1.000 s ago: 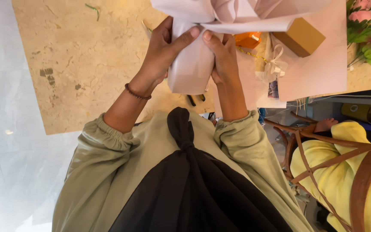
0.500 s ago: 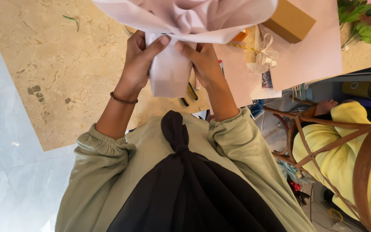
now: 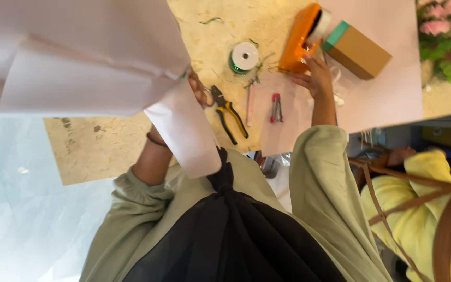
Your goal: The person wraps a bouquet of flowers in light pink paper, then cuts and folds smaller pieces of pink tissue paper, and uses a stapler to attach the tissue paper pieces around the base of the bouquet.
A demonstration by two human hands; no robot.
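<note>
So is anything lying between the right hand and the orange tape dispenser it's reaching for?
Nothing visible does. The right hand is already at the lower end of the orange tape dispenser, fingers against it. The pliers, ribbon spool and brown box lie off to its sides.

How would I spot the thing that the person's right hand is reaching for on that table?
Start at the beige stone table, then find the brown cardboard box with a teal end near its far edge. Just left of the box lies the orange tape dispenser, with the right hand touching its near end. It is the only bright orange thing there, unlike the white ribbon spool farther left.
</note>
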